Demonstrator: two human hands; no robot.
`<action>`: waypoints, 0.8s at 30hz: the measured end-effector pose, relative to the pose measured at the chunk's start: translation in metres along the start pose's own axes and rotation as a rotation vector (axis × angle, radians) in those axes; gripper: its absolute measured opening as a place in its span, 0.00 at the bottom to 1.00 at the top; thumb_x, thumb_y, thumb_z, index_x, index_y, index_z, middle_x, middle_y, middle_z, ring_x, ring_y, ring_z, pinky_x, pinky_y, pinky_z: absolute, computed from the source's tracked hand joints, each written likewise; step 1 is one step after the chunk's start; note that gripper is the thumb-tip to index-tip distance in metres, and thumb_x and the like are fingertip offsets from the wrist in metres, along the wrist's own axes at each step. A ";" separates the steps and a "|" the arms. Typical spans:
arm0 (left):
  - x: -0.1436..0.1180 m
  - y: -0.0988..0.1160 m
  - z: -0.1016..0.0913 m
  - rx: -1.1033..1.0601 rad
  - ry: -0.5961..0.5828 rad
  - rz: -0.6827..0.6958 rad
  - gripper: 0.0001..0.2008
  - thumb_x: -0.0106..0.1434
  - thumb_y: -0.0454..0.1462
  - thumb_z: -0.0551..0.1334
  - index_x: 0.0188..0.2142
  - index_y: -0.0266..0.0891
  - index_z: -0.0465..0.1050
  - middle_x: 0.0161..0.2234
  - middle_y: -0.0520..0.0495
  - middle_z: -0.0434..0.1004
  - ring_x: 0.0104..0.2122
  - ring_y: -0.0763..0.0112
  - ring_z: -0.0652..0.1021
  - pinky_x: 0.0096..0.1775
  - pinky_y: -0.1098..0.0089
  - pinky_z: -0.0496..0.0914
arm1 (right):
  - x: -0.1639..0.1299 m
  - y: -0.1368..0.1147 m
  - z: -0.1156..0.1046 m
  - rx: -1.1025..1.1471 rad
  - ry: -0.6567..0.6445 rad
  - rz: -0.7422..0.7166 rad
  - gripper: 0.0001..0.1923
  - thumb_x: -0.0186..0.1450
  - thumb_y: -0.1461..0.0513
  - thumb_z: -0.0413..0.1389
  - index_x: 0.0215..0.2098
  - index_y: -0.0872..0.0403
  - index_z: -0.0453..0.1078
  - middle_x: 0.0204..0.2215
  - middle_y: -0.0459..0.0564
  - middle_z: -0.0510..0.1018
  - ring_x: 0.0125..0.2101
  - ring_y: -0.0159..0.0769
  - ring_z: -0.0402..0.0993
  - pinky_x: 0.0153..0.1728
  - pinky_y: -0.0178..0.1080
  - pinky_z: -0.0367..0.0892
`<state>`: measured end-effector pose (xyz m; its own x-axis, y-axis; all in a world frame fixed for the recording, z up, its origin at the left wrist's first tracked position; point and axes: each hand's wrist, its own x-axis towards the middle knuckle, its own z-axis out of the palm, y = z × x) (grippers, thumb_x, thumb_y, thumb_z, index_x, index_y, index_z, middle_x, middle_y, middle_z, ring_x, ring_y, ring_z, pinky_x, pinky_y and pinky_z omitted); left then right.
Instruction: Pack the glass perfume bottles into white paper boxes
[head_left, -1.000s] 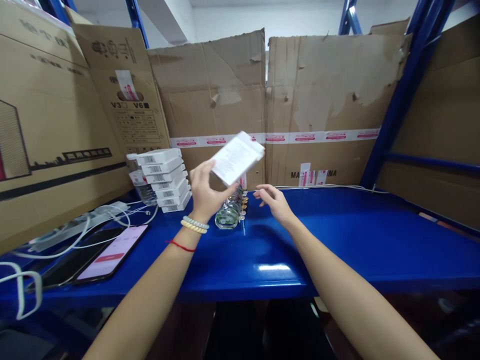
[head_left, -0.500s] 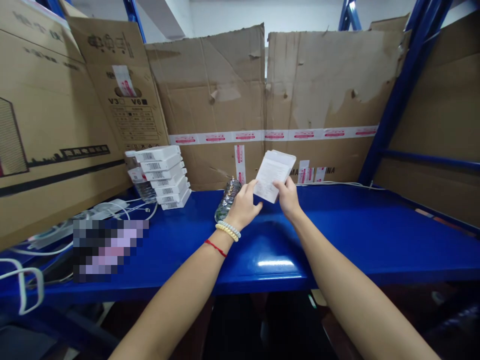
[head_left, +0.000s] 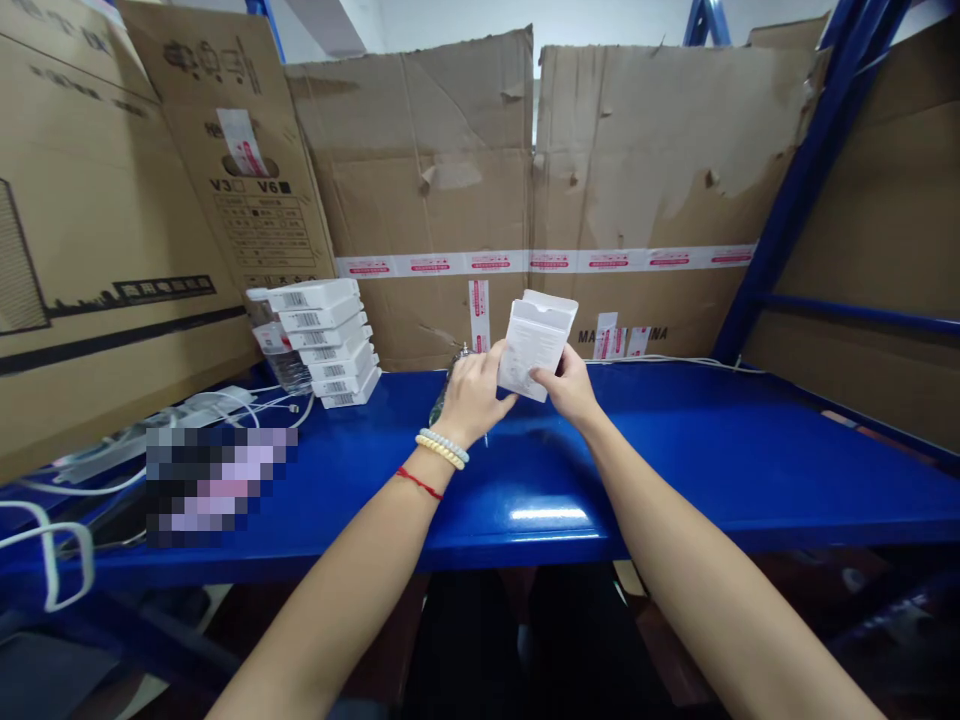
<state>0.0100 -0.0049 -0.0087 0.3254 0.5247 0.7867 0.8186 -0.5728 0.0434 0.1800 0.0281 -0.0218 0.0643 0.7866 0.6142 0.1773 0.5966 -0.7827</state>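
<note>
A small, flat white box (head_left: 534, 345) with fine print on its front is held tilted above the blue table. Its top flap stands up, open. My right hand (head_left: 570, 385) grips its lower right side, thumb across the printed front. At the left edge, my left hand (head_left: 474, 392) is closed against the box, fingertips partly hidden behind it and thumb near the lower corner. Behind my left hand sits a dark, shiny object (head_left: 437, 408), mostly covered, its kind unclear. A stack of several white boxes (head_left: 330, 345) with barcodes stands to the left.
A clear plastic bottle (head_left: 283, 358) stands behind the stack. White cables and a power strip (head_left: 202, 408) lie at the left of the blue table (head_left: 712, 460). Cardboard sheets (head_left: 427, 200) wall off the back and left; a blue rack post (head_left: 795, 200) rises at right.
The top flap of the box now stands raised, apart from the front panel. Both hands and the box have shifted slightly left, and my left fingers have moved up along its edge.
</note>
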 end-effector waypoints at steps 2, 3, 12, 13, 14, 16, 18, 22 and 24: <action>0.003 -0.014 -0.010 -0.087 0.017 0.073 0.33 0.52 0.41 0.67 0.57 0.39 0.61 0.48 0.40 0.74 0.51 0.55 0.72 0.53 0.57 0.63 | 0.001 0.004 -0.004 -0.170 0.062 0.069 0.22 0.50 0.59 0.56 0.44 0.55 0.66 0.42 0.54 0.78 0.42 0.43 0.75 0.43 0.42 0.68; 0.004 -0.023 -0.015 -0.137 0.052 0.048 0.30 0.52 0.41 0.66 0.54 0.39 0.64 0.48 0.41 0.74 0.50 0.57 0.72 0.53 0.58 0.63 | 0.001 0.006 -0.007 -0.284 0.089 0.125 0.21 0.51 0.59 0.56 0.43 0.55 0.67 0.42 0.54 0.79 0.42 0.44 0.75 0.43 0.42 0.68; 0.001 -0.092 -0.039 -0.945 -0.069 -0.702 0.11 0.46 0.38 0.62 0.31 0.37 0.69 0.25 0.50 0.71 0.24 0.73 0.70 0.29 0.69 0.65 | 0.006 0.027 -0.033 -0.709 0.145 0.548 0.23 0.52 0.62 0.58 0.46 0.53 0.64 0.44 0.62 0.77 0.46 0.52 0.74 0.45 0.47 0.68; -0.001 -0.096 -0.042 -1.008 -0.166 -0.717 0.12 0.45 0.39 0.63 0.31 0.37 0.70 0.25 0.50 0.71 0.23 0.73 0.70 0.28 0.70 0.64 | 0.006 0.029 -0.036 -0.704 0.157 0.568 0.23 0.52 0.62 0.58 0.46 0.54 0.64 0.45 0.63 0.76 0.47 0.53 0.73 0.45 0.48 0.67; -0.003 -0.099 -0.046 -1.036 -0.249 -0.724 0.13 0.44 0.39 0.65 0.30 0.38 0.70 0.24 0.51 0.71 0.22 0.74 0.69 0.27 0.70 0.63 | 0.007 0.030 -0.038 -0.695 0.164 0.580 0.23 0.52 0.62 0.58 0.46 0.54 0.64 0.45 0.63 0.76 0.48 0.54 0.73 0.46 0.48 0.67; -0.007 -0.105 -0.053 -0.996 -0.390 -0.725 0.14 0.41 0.38 0.68 0.29 0.38 0.70 0.22 0.52 0.69 0.21 0.76 0.67 0.25 0.71 0.61 | 0.008 0.032 -0.042 -0.675 0.161 0.589 0.23 0.52 0.61 0.59 0.46 0.54 0.64 0.45 0.64 0.76 0.49 0.54 0.72 0.46 0.49 0.67; -0.010 -0.111 -0.057 -0.893 -0.531 -0.709 0.14 0.39 0.38 0.69 0.28 0.38 0.71 0.21 0.53 0.69 0.20 0.76 0.67 0.23 0.73 0.58 | 0.009 0.033 -0.043 -0.659 0.146 0.600 0.24 0.51 0.61 0.60 0.46 0.55 0.64 0.46 0.63 0.75 0.50 0.54 0.72 0.47 0.49 0.67; -0.011 -0.117 -0.055 -0.706 -0.779 -0.652 0.18 0.38 0.41 0.71 0.29 0.39 0.71 0.24 0.53 0.73 0.24 0.73 0.71 0.26 0.72 0.60 | 0.009 0.028 -0.039 -0.640 0.189 0.661 0.33 0.48 0.60 0.63 0.50 0.55 0.59 0.48 0.62 0.74 0.51 0.54 0.70 0.50 0.52 0.64; -0.009 -0.117 -0.053 -0.638 -0.854 -0.627 0.20 0.37 0.43 0.72 0.30 0.39 0.71 0.26 0.53 0.74 0.28 0.71 0.73 0.30 0.72 0.63 | 0.008 0.025 -0.037 -0.630 0.226 0.665 0.35 0.47 0.60 0.63 0.51 0.55 0.58 0.50 0.62 0.73 0.53 0.55 0.69 0.51 0.53 0.63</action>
<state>-0.1140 0.0243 0.0119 0.3612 0.9245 -0.1221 0.6452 -0.1532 0.7485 0.2217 0.0436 -0.0323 0.5201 0.8459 0.1178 0.5297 -0.2113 -0.8214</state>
